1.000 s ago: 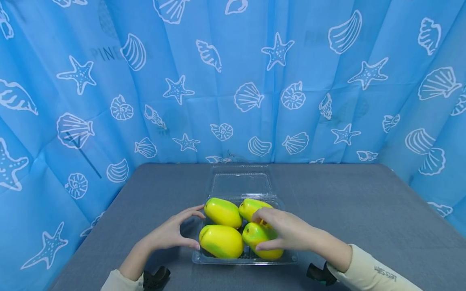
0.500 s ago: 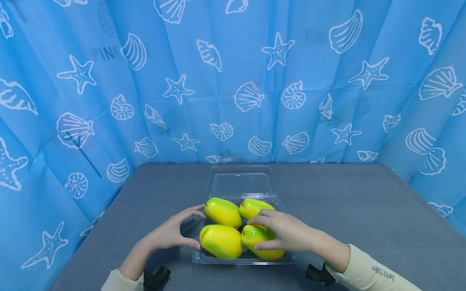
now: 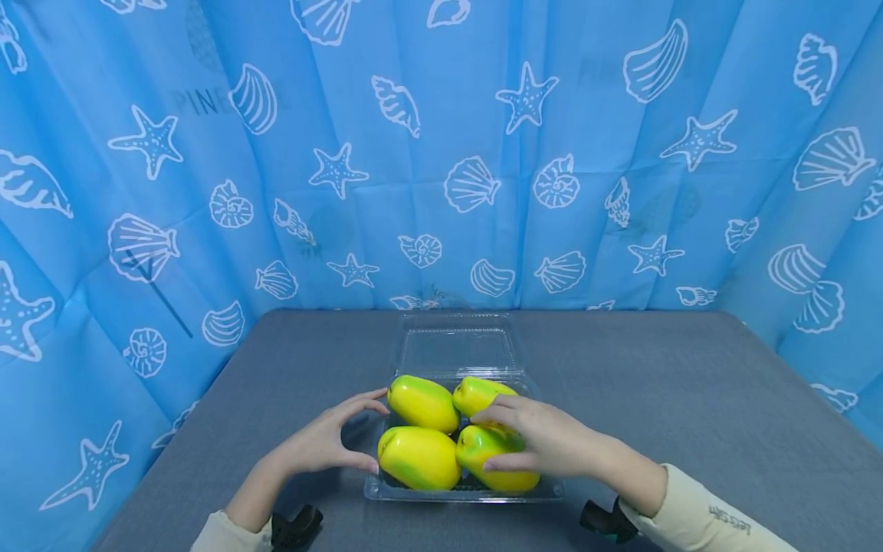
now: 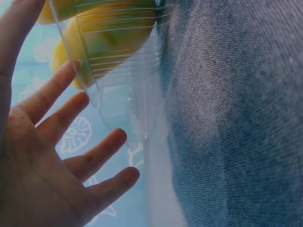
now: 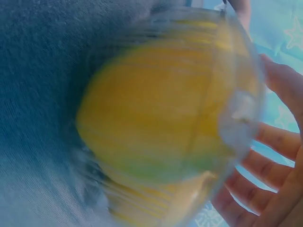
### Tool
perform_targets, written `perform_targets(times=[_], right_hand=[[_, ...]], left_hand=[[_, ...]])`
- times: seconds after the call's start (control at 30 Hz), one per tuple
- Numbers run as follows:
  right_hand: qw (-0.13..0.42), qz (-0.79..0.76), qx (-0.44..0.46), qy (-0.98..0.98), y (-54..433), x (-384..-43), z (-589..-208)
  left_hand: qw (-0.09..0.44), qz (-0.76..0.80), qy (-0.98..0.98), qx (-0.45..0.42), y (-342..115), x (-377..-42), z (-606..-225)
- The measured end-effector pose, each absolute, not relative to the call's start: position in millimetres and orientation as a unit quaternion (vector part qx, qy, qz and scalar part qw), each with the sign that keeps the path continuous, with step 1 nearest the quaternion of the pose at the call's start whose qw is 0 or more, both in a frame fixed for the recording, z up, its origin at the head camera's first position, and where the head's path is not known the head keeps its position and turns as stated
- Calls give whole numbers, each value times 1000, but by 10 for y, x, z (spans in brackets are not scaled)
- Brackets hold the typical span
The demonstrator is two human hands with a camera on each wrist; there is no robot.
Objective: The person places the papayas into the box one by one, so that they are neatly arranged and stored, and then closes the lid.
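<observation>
Several yellow-green mangoes sit in a clear plastic clamshell box (image 3: 464,497). My right hand (image 3: 545,441) holds the front right mango (image 3: 507,481), thumb over its near side and fingers at its far side. In the right wrist view this mango (image 5: 156,109) is blurred behind the box wall. My left hand (image 3: 320,441) is at the box's left side, thumb by the front left mango (image 3: 421,458) and forefinger by the back left mango (image 3: 422,402). In the left wrist view, its fingers (image 4: 102,153) are spread, some touching the rim. My right hand partly covers the back right mango (image 3: 476,395).
The box's clear lid (image 3: 457,349) lies folded back behind the mangoes. Grey cloth covers the table (image 3: 621,368). A blue curtain (image 3: 441,207) with white shells and starfish hangs behind and at both sides. Black wrist mounts (image 3: 297,527) are under the sleeves.
My right hand's fingers have shifted slightly left over the front right mango, which has turned a little in its place. My left hand has stayed still.
</observation>
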State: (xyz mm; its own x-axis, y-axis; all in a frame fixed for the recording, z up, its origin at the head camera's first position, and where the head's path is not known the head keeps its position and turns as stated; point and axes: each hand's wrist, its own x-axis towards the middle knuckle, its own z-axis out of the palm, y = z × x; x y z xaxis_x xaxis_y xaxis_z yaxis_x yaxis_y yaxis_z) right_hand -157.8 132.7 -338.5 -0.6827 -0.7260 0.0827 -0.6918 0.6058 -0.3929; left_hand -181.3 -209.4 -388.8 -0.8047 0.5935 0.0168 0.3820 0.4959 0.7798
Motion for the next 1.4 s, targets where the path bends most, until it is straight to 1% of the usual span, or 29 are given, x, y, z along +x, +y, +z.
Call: perform_targets(times=[0.1,0.2,0.4,0.5,0.63,0.8,0.93,1.03,1.17,1.4], right_hand=[[31,-210,-388,897,1369,-1601,-3349],[6,-230,-384,894,1435,-1663,-3330],[-47,-296,-372,879,1621,-1888,-3381],[-69,-311,-337,886,1722,-2014,-3447],[-82,-330,-273,900,1845,-2161,-3543],[-71,-356,-215,907,1939,-2291,-3660],[-49,-371,-188,908,1956,-2364,-3740],[-32,-381,-168,909,1941,-2411,-3794],[-13,-399,-141,906,1904,-2461,-3841],[30,-439,-106,892,1857,-2526,-3876]], left_hand=[[127,410,857,285,-2090,-1817,-3892],[127,407,859,284,-2089,-1823,-3893],[126,406,860,284,-2121,-1844,-3854],[109,399,870,268,-2152,-1859,-3813],[65,389,886,243,-2174,-1910,-3774],[21,402,892,204,-2136,-2032,-3786],[5,417,896,156,-2051,-2156,-3815],[0,427,893,140,-1981,-2238,-3830],[11,439,888,137,-1900,-2318,-3852],[53,452,883,112,-1791,-2386,-3917]])
